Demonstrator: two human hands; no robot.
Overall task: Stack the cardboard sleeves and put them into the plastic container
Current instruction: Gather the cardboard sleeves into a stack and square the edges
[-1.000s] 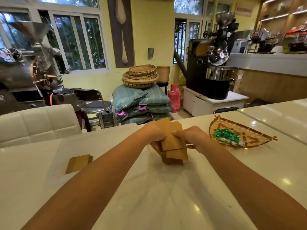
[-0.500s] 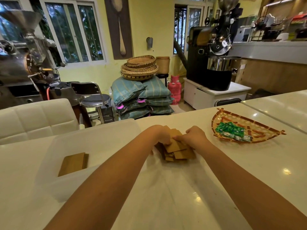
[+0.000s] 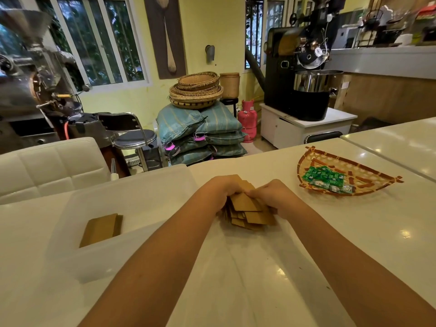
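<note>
Both hands are on the pile: the left hand (image 3: pixel 220 191) and the right hand (image 3: pixel 273 193) each have fingers curled tight, grip clamped on the loose cardboard sleeves (image 3: pixel 250 210) from either side. The fanned sleeves rest on the white surface (image 3: pixel 259 279), flat faces up, long edges slanting toward the near right. A neat stack (image 3: pixel 101 228) lies flat inside the plastic container (image 3: pixel 132 197), just left.

Yellow-walled room with white-framed windows.
Black roaster (image 3: pixel 304 74) on a white cabinet (image 3: pixel 304 129), baskets (image 3: pixel 195 92) stacked on sacks (image 3: pixel 200 135), a stool (image 3: pixel 134 139), a white glossy table (image 3: pixel 354 232).
</note>
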